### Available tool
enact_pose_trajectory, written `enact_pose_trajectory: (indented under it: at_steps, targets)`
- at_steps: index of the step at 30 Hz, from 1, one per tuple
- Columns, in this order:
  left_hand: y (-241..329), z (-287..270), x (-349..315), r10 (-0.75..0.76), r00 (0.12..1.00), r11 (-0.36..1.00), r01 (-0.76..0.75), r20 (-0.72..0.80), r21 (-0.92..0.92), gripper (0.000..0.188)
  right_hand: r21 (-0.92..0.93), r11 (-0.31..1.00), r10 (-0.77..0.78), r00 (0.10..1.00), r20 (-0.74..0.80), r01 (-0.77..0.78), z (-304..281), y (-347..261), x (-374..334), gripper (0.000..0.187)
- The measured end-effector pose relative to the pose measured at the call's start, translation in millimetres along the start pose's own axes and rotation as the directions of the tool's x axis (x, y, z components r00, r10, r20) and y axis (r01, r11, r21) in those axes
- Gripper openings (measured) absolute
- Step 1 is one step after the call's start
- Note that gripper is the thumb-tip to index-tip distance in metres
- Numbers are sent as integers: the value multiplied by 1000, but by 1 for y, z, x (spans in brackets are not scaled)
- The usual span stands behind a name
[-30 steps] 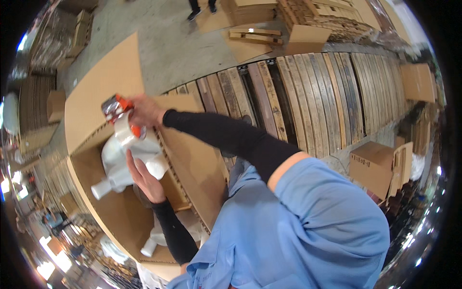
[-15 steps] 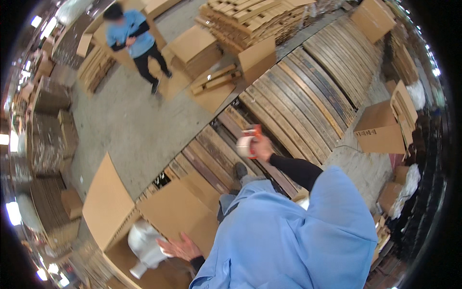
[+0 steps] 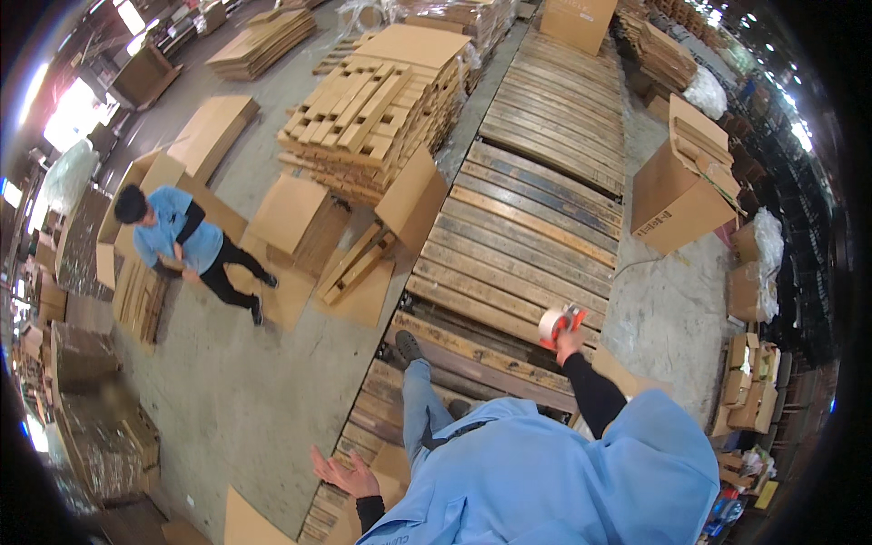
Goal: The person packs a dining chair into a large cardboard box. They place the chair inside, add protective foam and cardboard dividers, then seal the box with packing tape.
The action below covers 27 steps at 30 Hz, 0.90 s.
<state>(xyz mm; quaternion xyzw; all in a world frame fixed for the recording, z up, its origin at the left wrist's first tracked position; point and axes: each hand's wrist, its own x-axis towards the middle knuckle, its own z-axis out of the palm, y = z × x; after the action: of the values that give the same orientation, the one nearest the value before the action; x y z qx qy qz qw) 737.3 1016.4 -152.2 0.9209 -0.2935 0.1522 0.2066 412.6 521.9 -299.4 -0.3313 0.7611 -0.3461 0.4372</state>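
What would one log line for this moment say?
right hand: holds tape dispenser, raised | left hand: open, empty | standing on wooden pallets

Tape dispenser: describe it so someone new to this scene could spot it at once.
Start at the long run of wooden pallets up the middle. At its near end, the right hand is raised, gripping the tape dispenser. It is the only orange-red thing there, with a white roll.

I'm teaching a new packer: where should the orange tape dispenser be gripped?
By its handle, from below. The right hand already holds the tape dispenser that way, raised, with the tape roll up top and clear of the fingers.
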Motion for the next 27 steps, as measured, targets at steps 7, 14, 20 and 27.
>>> enact_pose_trajectory:
  at_steps: [7, 14, 20, 27]
  targets:
    - [-104, 184, 17, -505, 443, 830, 486, 741, 274, 71, -276, 936, 260, 959, 114, -221, 64, 41, -16, 42]
    - [-70, 312, 198, -320, 311, 940, 218, 895, 261, 71, 167, 967, 186, 981, 48, -191, 98, -102, 19, 33]
    - [48, 463, 480, -21, 660, 971, 193, 751, -142, 46, 240, 969, 101, 986, -131, -67, 139, -132, 76, 27]
    - [240, 543, 636, 24, 680, 663, 538, 733, -520, 47, 197, 862, 500, 846, -185, -467, 145, -156, 151, 37]
